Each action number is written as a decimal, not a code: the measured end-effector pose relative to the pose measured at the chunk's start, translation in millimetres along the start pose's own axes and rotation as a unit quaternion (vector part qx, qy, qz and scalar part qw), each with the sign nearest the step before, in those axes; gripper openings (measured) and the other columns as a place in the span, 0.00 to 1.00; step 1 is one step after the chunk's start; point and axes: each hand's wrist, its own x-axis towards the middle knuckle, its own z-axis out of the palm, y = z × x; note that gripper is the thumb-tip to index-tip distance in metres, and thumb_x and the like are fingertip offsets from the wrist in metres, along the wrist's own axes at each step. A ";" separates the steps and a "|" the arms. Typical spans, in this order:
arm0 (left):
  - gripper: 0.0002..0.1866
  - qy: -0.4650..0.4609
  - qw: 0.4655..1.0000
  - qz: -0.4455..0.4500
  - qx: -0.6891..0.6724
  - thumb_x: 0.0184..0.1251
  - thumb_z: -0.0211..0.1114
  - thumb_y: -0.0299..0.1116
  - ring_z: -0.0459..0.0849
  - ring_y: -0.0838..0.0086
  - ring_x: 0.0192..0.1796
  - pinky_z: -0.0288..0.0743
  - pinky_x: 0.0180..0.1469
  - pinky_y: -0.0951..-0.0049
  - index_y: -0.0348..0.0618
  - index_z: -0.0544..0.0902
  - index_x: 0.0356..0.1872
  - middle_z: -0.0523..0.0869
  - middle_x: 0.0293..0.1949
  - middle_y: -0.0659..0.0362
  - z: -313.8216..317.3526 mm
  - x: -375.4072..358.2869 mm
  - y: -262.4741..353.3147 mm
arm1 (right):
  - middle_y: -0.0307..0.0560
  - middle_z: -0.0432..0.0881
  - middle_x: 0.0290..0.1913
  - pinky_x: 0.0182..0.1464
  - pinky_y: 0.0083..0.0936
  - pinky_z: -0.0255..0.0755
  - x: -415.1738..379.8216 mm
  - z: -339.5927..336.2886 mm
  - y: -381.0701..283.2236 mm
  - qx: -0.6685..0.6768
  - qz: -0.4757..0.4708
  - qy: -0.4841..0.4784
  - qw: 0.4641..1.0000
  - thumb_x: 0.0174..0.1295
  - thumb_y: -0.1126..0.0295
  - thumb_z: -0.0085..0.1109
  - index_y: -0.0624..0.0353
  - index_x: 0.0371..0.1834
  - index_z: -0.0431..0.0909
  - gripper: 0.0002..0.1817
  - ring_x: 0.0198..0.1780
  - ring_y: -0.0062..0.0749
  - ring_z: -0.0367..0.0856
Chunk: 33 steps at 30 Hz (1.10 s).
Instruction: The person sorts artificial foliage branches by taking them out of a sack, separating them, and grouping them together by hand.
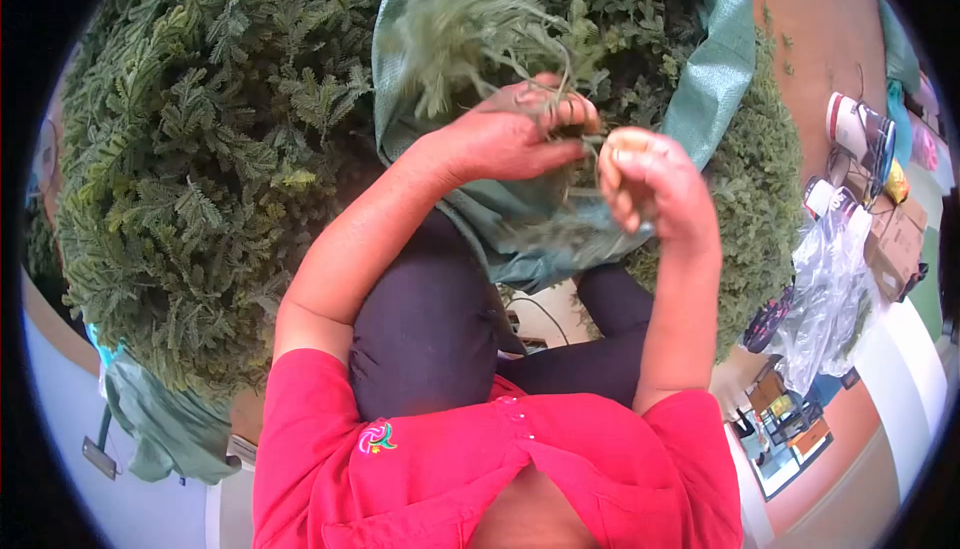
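Observation:
My left hand (525, 129) is closed around the stems of a bunch of feathery green sprigs (465, 34), whose tops fan up and leftward, smeared by motion. Close beside it, my right hand (650, 179) has its fingers curled and pinched at the stem ends; a thin stem seems to run between the two hands. Both are above the open mouth of a green woven sack (725, 59), which holds more green sprigs (650, 9). Some blurred greenery (570, 234) hangs below my hands, over the sack's near edge.
A large heap of green sprigs (220, 149) rises at the left, and another pile (755, 219) lies right of the sack. Farther right are shoes (850, 134), a clear plastic bag (825, 309) and a cardboard box (892, 239). Green cloth (165, 419) hangs at lower left.

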 end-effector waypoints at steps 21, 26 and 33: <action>0.16 0.186 0.701 0.208 -0.657 0.72 0.50 0.45 0.75 0.60 0.51 0.72 0.54 0.60 0.44 0.77 0.35 0.74 0.48 0.48 -66.2 -40.2 -27.4 | 0.49 0.80 0.36 0.40 0.42 0.77 118.9 -19.2 86.1 -0.623 -0.174 0.266 0.714 0.55 0.63 0.60 0.57 0.26 0.80 0.09 0.37 0.50 0.82; 0.18 0.223 0.702 0.250 -0.629 0.73 0.49 0.43 0.73 0.53 0.60 0.70 0.61 0.56 0.44 0.76 0.27 0.78 0.44 0.48 -77.9 -49.1 -30.3 | 0.47 0.80 0.35 0.43 0.40 0.75 101.0 -40.9 79.9 -0.622 -0.239 0.321 0.673 0.55 0.64 0.62 0.57 0.27 0.80 0.09 0.40 0.45 0.80; 0.18 0.220 0.682 0.189 -0.671 0.74 0.42 0.38 0.78 0.69 0.33 0.73 0.51 0.64 0.39 0.78 0.49 0.76 0.22 0.62 -71.3 -44.5 -21.3 | 0.43 0.84 0.36 0.32 0.20 0.70 8.6 -79.3 -3.8 -0.127 -0.164 0.263 0.942 0.68 0.59 0.53 0.64 0.37 0.82 0.17 0.34 0.22 0.79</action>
